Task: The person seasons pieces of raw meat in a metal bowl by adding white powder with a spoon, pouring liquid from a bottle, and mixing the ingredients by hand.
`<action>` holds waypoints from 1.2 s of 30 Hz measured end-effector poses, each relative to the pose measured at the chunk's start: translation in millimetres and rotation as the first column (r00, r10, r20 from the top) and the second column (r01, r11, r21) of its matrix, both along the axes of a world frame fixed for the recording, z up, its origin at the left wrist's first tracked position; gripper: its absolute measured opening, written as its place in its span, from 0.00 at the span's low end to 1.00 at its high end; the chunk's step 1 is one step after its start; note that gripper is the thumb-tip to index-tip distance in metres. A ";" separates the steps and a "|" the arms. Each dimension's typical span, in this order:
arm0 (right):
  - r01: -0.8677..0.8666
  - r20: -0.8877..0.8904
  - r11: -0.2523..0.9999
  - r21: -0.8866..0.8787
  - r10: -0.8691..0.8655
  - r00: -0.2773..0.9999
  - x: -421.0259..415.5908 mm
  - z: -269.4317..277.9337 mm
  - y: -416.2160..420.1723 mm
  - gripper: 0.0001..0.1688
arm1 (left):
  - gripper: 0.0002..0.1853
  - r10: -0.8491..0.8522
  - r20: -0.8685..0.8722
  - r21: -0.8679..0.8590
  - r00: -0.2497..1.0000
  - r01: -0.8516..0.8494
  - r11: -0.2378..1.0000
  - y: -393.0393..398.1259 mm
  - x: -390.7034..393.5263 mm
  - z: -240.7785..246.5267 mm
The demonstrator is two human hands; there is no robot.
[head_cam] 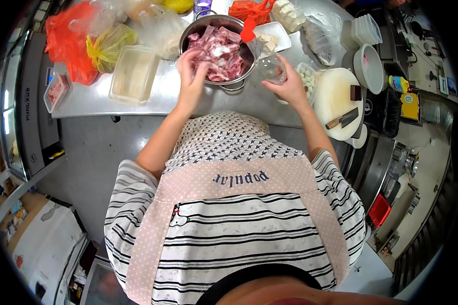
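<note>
A two-handled stainless-steel basin (248,55) stands before me on the metal worktop. In it lie raw, bone-in-looking meat pieces (233,63), with white powder or grains (220,50) heaped over the middle. My right hand (290,85) is wrapped around a clear bottle (271,68) just right of the basin. That bottle's red cap (248,32) points towards the basin's far right rim; the cap's opening is not visible. Blurred by motion, my left hand (191,78) is over the basin's left edge, thumb and fingers spread around some meat. Whether its fingertips touch the meat is unclear.
Left on the steel worktop (87,101) are a lidded plastic container (133,74) and several tied bags. A white dish (278,34) with pale blocks sits behind the bottle. Rightwards are small white eggs (308,82) and a round cutting board (332,101) bearing a cleaver (345,119).
</note>
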State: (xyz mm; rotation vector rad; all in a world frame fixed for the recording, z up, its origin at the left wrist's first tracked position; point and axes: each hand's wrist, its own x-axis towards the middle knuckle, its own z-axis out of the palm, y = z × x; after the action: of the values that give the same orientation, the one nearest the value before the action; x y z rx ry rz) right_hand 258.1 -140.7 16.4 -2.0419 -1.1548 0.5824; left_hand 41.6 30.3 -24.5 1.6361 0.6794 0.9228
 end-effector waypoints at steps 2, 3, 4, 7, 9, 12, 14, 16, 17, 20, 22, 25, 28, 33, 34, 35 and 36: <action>-0.070 0.402 0.994 -0.078 0.096 0.911 18.2 -13.4 -10.8 0.50 | 0.20 0.079 -0.088 -0.131 0.993 -0.090 0.987 -0.3 -49.3 -25.4; -0.051 0.456 0.983 -0.177 0.128 0.881 20.4 -11.7 -13.5 0.50 | 0.21 0.098 -0.132 -0.199 0.986 -0.123 0.972 -0.7 -70.5 -28.8; -0.033 0.503 0.963 -0.268 0.169 0.847 19.9 -8.0 -13.5 0.50 | 0.21 0.147 -0.123 -0.281 0.981 -0.177 0.943 -4.3 -88.5 -27.0; -0.047 0.608 0.926 -0.374 0.283 0.741 21.2 -13.5 -14.5 0.50 | 0.19 0.254 -0.198 -0.269 0.947 -0.301 0.915 -11.1 -135.1 -53.8; -0.092 0.664 0.916 -0.389 0.349 0.662 20.2 -17.5 -10.4 0.50 | 0.19 0.308 -0.244 -0.291 0.920 -0.372 0.882 -15.1 -149.5 -60.6; -0.151 0.714 0.905 -0.399 0.409 0.568 10.7 -20.1 5.0 0.49 | 0.19 0.360 -0.198 -0.323 0.912 -0.407 0.854 -16.3 -149.7 -59.4; -0.172 0.715 0.904 -0.391 0.415 0.563 5.4 -16.9 22.9 0.49 | 0.19 0.370 -0.169 -0.327 0.914 -0.406 0.854 -15.6 -141.0 -55.5; -0.182 0.776 0.907 -0.379 0.419 0.472 1.9 -17.9 44.3 0.48 | 0.20 0.360 -0.141 -0.335 0.922 -0.386 0.859 -12.8 -131.6 -52.9; -0.186 0.803 0.909 -0.372 0.416 0.427 2.7 -19.6 53.1 0.48 | 0.20 0.350 -0.140 -0.325 0.926 -0.377 0.867 -11.3 -127.7 -50.7; -0.094 0.860 0.934 -0.345 0.355 0.368 14.5 -21.4 72.1 0.48 | 0.20 0.345 -0.120 -0.314 0.931 -0.365 0.876 -9.1 -120.0 -47.4; -0.038 0.881 0.929 -0.369 0.363 0.303 27.2 -19.3 74.7 0.48 | 0.20 0.369 -0.122 -0.335 0.921 -0.388 0.858 -9.2 -122.3 -44.4; -0.035 0.863 0.892 -0.451 0.445 0.239 42.1 -6.1 66.2 0.42 | 0.20 0.417 -0.113 -0.353 0.902 -0.429 0.832 -9.9 -133.4 -50.7; -0.136 0.805 0.835 -0.533 0.550 0.222 39.8 6.4 56.6 0.39 | 0.20 0.428 -0.117 -0.369 0.896 -0.439 0.819 -11.6 -142.6 -58.6; -0.305 0.804 0.835 -0.458 0.535 0.259 26.5 2.0 68.8 0.38 | 0.20 0.396 -0.108 -0.404 0.912 -0.404 0.821 -8.1 -134.8 -55.9; -0.255 0.806 0.844 -0.471 0.530 0.265 23.0 7.2 74.9 0.38 | 0.20 0.396 -0.098 -0.399 0.913 -0.401 0.825 -7.6 -130.1 -53.1; -0.222 0.830 0.867 -0.446 0.494 0.260 26.2 8.0 76.0 0.38 | 0.20 0.396 -0.089 -0.394 0.914 -0.397 0.829 -7.5 -126.6 -50.4; -0.188 0.854 0.888 -0.419 0.456 0.252 29.6 7.2 78.3 0.38 | 0.20 0.398 -0.077 -0.398 0.914 -0.394 0.828 -6.8 -125.3 -49.3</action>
State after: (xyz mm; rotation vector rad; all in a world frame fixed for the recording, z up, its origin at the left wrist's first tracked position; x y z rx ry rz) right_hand 287.7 -62.4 23.6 -2.3720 -2.3474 -0.5228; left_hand -83.7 23.6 -73.8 1.1337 1.1547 0.9985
